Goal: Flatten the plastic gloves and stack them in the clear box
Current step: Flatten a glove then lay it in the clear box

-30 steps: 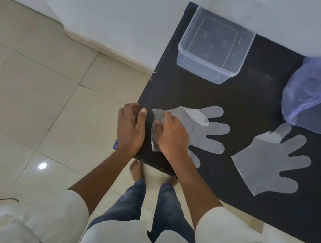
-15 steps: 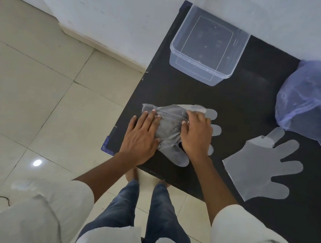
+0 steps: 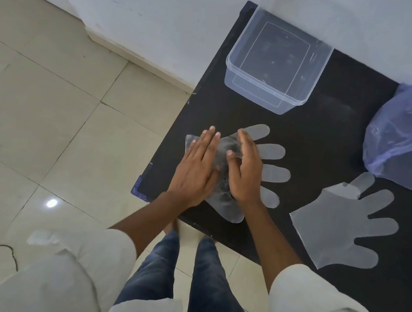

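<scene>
Grip, left: your left hand (image 3: pixel 195 170) lies flat, fingers straight, pressing the cuff end of the near glove (image 3: pixel 236 169); nothing pinched.
Grip, right: your right hand (image 3: pixel 245 172) is also spread and released, palm down on the glove's middle, thumb tip on the film.
Task thing: near glove lies on the bench (image 3: pixel 330 134), on the near side of the clear box (image 3: pixel 277 61), by the bench's left edge; its fingers fan out to the right, past your right hand.
Step in hand: smoothing, by my reading. Hold the cuff still with the left palm and sweep the right outward toward the fingertips, so trapped air and creases run out the open ends. Light, even pressure; dragging hard would likely bunch the film.
Film between the palms: looks crumpled and cloudy, not yet flat.
Material: thin translucent plastic, frosted grey against black; likely clingy and apt to slide.
Second glove (image 3: pixel 343 228): right of the near one, well apart, lying flat, five fingers spread.
Clear box: rigid, see-through, rounded rim, rectangular; nothing visible inside.
Bench: matte black, dusty smears.
Bag (image 3: pixel 409 143): bluish crinkled plastic, right of the clear box.
</scene>
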